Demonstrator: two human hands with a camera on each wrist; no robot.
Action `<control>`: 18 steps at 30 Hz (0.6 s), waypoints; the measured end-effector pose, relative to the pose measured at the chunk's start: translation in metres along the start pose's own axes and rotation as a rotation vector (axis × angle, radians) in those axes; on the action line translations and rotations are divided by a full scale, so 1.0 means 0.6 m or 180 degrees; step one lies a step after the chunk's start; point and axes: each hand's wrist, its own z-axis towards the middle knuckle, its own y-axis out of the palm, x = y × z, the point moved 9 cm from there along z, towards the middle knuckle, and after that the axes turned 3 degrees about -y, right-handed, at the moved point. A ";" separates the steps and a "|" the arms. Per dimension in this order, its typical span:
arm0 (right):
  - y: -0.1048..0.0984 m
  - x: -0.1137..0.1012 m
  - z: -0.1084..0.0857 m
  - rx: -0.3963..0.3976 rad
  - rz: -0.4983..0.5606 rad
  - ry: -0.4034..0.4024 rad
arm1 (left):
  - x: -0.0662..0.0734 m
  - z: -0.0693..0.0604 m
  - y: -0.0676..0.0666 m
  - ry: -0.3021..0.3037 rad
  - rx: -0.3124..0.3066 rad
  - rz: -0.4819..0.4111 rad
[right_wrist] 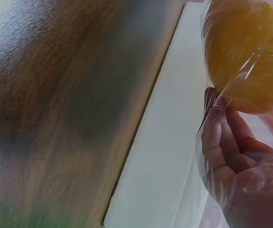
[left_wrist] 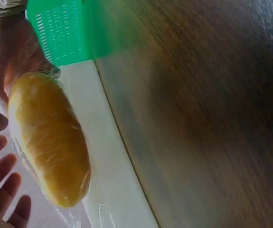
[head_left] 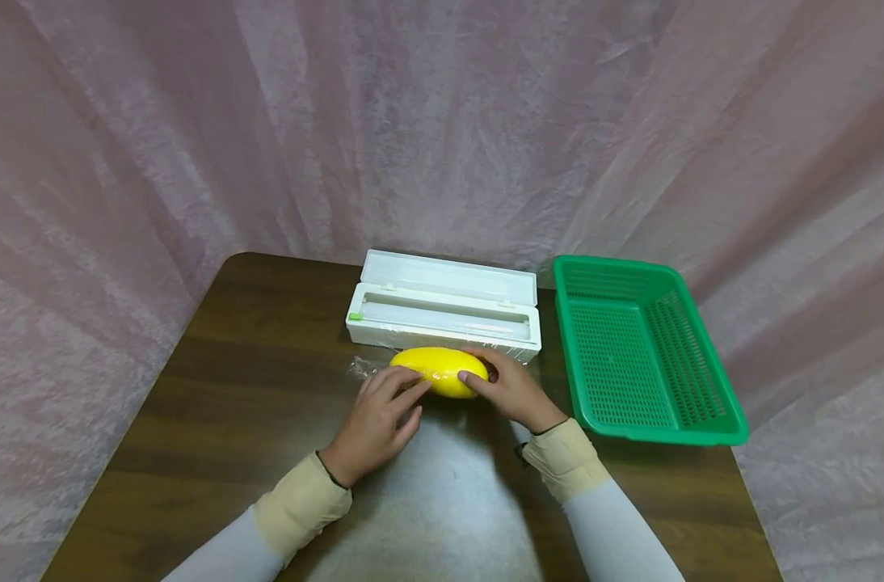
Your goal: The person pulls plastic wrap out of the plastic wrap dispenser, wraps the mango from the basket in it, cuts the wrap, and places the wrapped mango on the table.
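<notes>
Spreading loosely, the fingers of the left hand (head_left: 375, 420) are held just beside a yellow object (head_left: 438, 362) wrapped in clear film (right_wrist: 248, 71), with nothing gripped. The object is positioned in front of an opened white box (head_left: 384, 333); its right end is grasped by the curled fingers and thumb of the right hand (head_left: 518, 392). Farther right, a green basket (head_left: 663, 435) is set on the tabletop (head_left: 231, 339).

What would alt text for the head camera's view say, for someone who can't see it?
A person's right hand grips a yellow oval object wrapped in clear film, with the left hand beside it. Beyond it on a brown wooden table sits an open white box; a green basket stands to the right, and a pinkish curtain hangs behind.
</notes>
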 end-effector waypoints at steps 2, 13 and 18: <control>-0.002 -0.001 0.001 0.0013 0.0014 -0.0012 | -0.001 0.000 0.002 -0.0003 0.0010 0.0059; -0.011 -0.007 0.008 0.0030 0.0239 -0.0048 | -0.006 0.009 0.010 -0.0023 0.0002 0.0315; -0.017 -0.007 0.009 0.0029 0.0414 -0.0042 | -0.013 0.020 0.011 -0.0024 0.0081 0.0445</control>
